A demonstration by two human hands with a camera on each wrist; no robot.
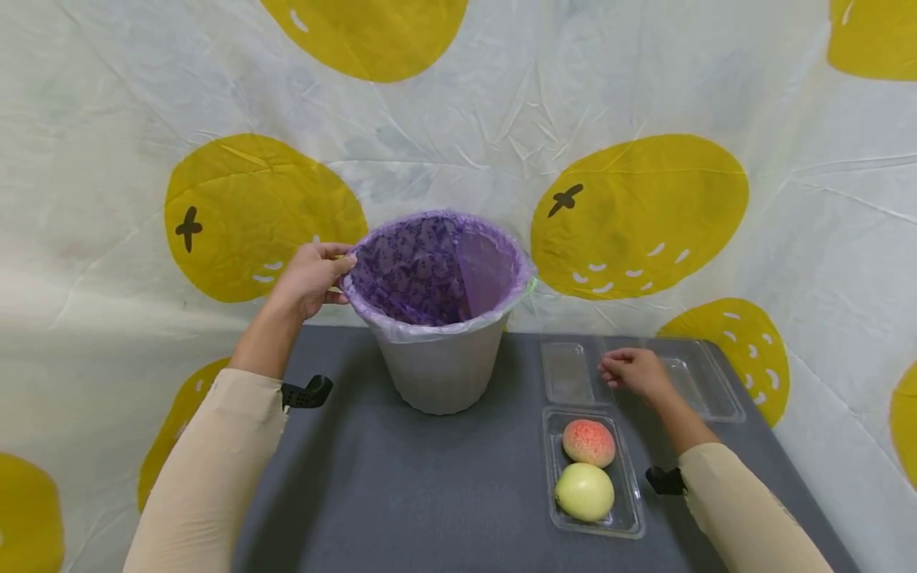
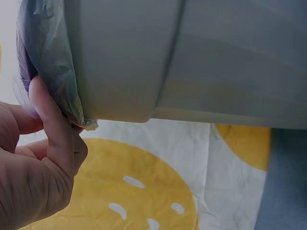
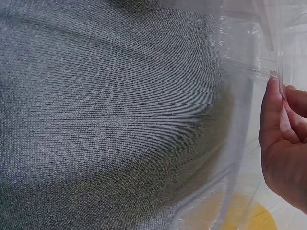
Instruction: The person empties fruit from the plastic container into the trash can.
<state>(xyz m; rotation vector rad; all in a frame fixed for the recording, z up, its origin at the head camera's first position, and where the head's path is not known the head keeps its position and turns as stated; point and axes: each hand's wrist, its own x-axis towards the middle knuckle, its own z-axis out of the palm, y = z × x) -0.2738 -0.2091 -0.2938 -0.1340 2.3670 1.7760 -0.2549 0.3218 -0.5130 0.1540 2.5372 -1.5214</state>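
My left hand (image 1: 310, 278) grips the rim of a light grey bin (image 1: 444, 374), thumb at the inner side. A thin purple bag (image 1: 408, 263) lines the bin and folds over its rim; the left wrist view shows the fingers on the folded bag (image 2: 55, 57). Over the right of the table, my right hand (image 1: 637, 372) pinches the thin edge of a clear plastic container (image 3: 276, 52) between thumb and fingers. In the head view, clear plastic spreads on both sides of that hand, with one shallow tray part (image 1: 567, 372) to its left.
Nearer me, a clear plastic tray (image 1: 630, 521) holds a pinkish-red peach (image 1: 589, 442) and a pale yellow-green round fruit (image 1: 585, 492). Another clear plastic part (image 1: 719, 390) lies at the table's right edge. Behind the dark grey table (image 1: 430, 493) hangs a white cloth (image 1: 458, 119) with yellow prints.
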